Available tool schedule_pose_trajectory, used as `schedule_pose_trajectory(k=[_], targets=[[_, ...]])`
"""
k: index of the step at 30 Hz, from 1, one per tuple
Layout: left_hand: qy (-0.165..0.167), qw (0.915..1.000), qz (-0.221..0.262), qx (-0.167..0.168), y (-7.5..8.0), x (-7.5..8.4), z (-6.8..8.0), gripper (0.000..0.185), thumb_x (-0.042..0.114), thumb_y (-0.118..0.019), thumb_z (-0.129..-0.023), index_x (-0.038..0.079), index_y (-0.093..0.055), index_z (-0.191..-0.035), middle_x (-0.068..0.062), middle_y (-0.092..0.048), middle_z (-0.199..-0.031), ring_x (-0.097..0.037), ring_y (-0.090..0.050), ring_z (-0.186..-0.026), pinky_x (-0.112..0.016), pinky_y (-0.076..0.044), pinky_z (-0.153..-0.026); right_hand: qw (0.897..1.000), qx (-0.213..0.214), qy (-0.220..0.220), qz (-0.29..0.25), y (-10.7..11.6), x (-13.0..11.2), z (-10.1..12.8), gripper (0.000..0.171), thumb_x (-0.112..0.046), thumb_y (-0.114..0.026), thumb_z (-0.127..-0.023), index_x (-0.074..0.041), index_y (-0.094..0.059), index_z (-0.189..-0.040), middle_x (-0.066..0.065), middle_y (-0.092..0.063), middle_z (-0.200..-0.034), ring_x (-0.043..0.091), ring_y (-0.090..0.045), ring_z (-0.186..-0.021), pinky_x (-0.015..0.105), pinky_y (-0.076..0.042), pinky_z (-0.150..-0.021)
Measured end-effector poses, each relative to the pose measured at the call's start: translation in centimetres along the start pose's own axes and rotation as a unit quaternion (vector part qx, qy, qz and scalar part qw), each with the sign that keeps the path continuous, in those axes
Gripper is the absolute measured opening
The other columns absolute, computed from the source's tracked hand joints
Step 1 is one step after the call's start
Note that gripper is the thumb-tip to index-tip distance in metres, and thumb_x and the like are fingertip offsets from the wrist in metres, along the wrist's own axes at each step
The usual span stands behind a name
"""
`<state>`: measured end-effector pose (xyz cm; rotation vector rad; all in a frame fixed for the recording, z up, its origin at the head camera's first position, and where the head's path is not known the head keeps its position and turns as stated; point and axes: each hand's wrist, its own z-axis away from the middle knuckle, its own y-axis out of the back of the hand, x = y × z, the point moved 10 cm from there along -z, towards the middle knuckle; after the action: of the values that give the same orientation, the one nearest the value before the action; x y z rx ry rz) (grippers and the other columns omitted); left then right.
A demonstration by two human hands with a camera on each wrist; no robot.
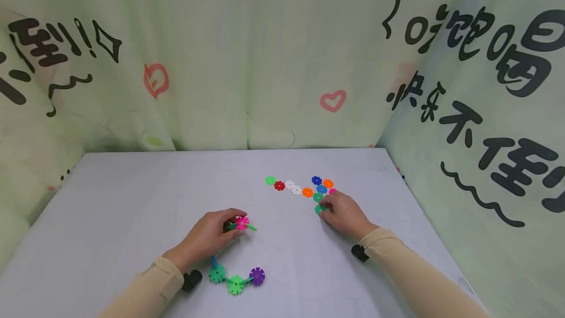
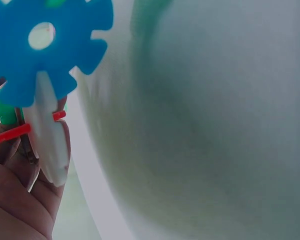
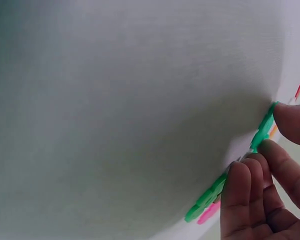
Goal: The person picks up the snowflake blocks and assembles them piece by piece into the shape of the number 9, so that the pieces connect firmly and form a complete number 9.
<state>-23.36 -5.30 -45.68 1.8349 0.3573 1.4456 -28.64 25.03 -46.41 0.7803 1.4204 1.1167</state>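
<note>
Low in the frame, the left hand [image 1: 211, 236] clamps its fingers on the joined chain [image 1: 236, 278] to steady it, while the right hand [image 1: 343, 214], right of centre, pinches a green disc [image 1: 319, 208] off the tabletop [image 1: 132, 200].

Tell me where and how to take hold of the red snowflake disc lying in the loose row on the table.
Pinch the red disc by its toothed rim, coming straight down from above. It lies flat on the table, so its faces offer no grip. Take the near and far edges: the light green disc and a white disc crowd its left and right sides.
</note>
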Motion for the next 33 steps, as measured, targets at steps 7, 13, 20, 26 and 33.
schedule_pose_trajectory(k=[7,13,20,26,33], targets=[[0.002,1.0,0.01,0.0,0.0,0.0,0.0,0.041,0.02,-0.078,-0.088,0.018,-0.066,-0.127,0.012,-0.066,-0.1,-0.009,-0.055,-0.082,-0.035,-0.051,-0.081,0.998,-0.024,-0.04,-0.05,-0.3,0.1,-0.2,0.023,-0.014,-0.08,-0.084,-0.007,-0.065,-0.101,0.0,-0.06,-0.087,0.019,-0.056,-0.084,0.033,-0.053,-0.076],[0.01,0.9997,0.021,-0.002,0.0,-0.1,0.0,0.04,0.02,-0.078,-0.089,0.017,-0.066,-0.127,0.013,-0.065,-0.099,-0.01,-0.055,-0.081,-0.033,-0.051,-0.078,0.993,-0.007,-0.03,-0.118,-0.4,-2.4,0.5,0.02,-0.013,-0.079,-0.085,-0.011,-0.065,-0.098,-0.002,-0.061,-0.084,0.016,-0.058,-0.082,0.03,-0.052,-0.073],[0.027,0.9993,0.025,0.008,0.3,-0.3,-0.2,0.039,0.02,-0.079,-0.088,0.017,-0.067,-0.124,0.012,-0.061,-0.092,-0.012,-0.054,-0.079,-0.03,-0.05,-0.072,0.963,-0.033,0.062,-0.259,-1.8,-10.0,2.0,0.014,-0.009,-0.074,-0.089,-0.009,-0.066,-0.1,-0.003,-0.064,-0.08,0.016,-0.064,-0.072,0.029,-0.055,-0.067],[0.015,0.9995,0.025,0.011,0.3,-0.2,-0.3,0.04,0.018,-0.079,-0.087,0.018,-0.066,-0.126,0.009,-0.064,-0.096,-0.013,-0.057,-0.084,-0.034,-0.052,-0.079,0.931,-0.049,0.065,-0.355,-3.5,-13.7,2.3,0.011,-0.006,-0.071,-0.091,-0.004,-0.066,-0.1,0.0,-0.068,-0.078,0.021,-0.07,-0.072,0.029,-0.057,-0.068],[0.001,0.9995,0.007,0.031,0.8,0.1,0.0,0.041,0.018,-0.08,-0.087,0.019,-0.067,-0.126,0.007,-0.065,-0.118,-0.013,-0.058,-0.093,-0.036,-0.052,-0.087,0.915,-0.052,0.034,-0.398,-4.1,-14.3,2.2,0.012,-0.007,-0.072,-0.091,-0.003,-0.065,-0.1,0.004,-0.07,-0.078,0.027,-0.072,-0.076,0.032,-0.058,-0.069]])
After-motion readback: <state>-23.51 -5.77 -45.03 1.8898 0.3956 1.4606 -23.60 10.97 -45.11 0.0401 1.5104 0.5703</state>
